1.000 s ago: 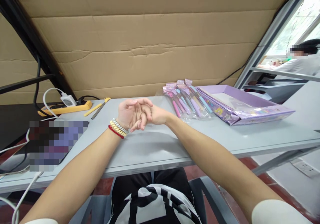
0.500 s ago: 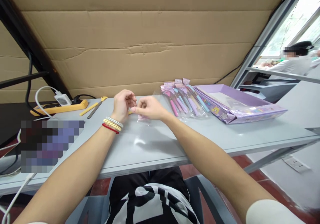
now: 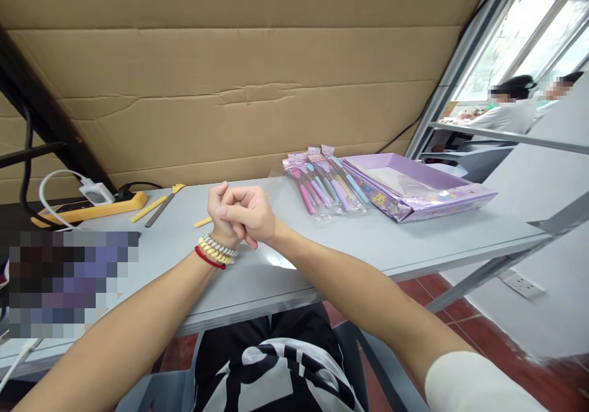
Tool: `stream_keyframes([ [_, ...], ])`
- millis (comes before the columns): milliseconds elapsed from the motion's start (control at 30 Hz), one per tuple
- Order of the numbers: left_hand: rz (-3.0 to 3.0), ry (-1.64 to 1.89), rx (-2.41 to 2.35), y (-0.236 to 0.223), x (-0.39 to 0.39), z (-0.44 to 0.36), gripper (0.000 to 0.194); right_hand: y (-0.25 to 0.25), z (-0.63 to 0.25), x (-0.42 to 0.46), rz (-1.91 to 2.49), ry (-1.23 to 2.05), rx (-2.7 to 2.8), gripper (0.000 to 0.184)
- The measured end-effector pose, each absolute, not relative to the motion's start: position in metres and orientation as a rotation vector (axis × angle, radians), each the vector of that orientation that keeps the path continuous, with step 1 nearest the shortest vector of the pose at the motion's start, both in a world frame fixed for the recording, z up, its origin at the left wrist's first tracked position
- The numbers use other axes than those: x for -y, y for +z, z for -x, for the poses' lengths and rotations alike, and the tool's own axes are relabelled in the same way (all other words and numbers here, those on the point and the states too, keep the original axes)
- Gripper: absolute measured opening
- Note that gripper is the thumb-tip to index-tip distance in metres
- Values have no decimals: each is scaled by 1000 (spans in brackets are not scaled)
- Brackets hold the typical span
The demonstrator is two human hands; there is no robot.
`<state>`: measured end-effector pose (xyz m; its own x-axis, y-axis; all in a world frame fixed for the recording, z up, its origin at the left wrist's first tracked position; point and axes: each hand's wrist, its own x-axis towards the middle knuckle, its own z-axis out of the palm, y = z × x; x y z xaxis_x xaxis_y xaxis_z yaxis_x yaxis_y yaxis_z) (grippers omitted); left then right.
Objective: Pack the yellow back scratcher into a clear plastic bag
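Holds right hand [image 3: 252,213] against left hand [image 3: 216,209] over the counter [image 3: 271,292], with bent fingers [image 3: 239,215] on both, and cannot tell about any grip on a thing. Has a thin yellow stick [image 3: 203,221] on the counter, just beside the left hand, straight and plain, with only one short end peeking out.

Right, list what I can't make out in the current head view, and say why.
All in the head view:
Left hand: much of its palm and fingers, covered by the right hand.
Yellow stick: the part behind the hands, and whether either grips it.
Wrapped sticks: any lettering, too small to read.
Item at far left: what it is, masked by pixelation.
Left forearm: elbow end, cut off by the bottom edge.
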<state>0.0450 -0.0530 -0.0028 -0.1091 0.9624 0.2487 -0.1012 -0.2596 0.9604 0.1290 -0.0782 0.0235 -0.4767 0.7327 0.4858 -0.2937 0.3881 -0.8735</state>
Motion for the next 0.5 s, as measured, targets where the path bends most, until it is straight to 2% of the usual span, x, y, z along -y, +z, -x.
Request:
stream_keyframes([
  [100, -1125, 1526, -1096, 7, 56, -50, 35, 18, -129, 70, 408, 1307, 1603, 31],
  [200, -1219, 1518, -1191, 13, 49, -53, 28, 13, -136, 48, 402, 1463, 1590, 19],
  [267, -1355, 1657, -1239, 14, 40, -50, 10, 12, -142, 33, 426, 1498, 1584, 10],
  [300, -1414, 1733, -1245, 14, 35, -46, 8, 12, -146, 26, 462, 1471, 1580, 10],
  [367, -1496, 1828, -1284, 14, 28, -38, 29, 11, -153, 16, 572, 1335, 1567, 13],
  [400, -1532, 1827, -1341, 16, 27, -34, 33, 11, -155, 12, 629, 1244, 1567, 15],
  [500, -1627, 1768, -1528, 22, 28, -26, 26, 10, -160, 8, 770, 939, 1582, 11],
])
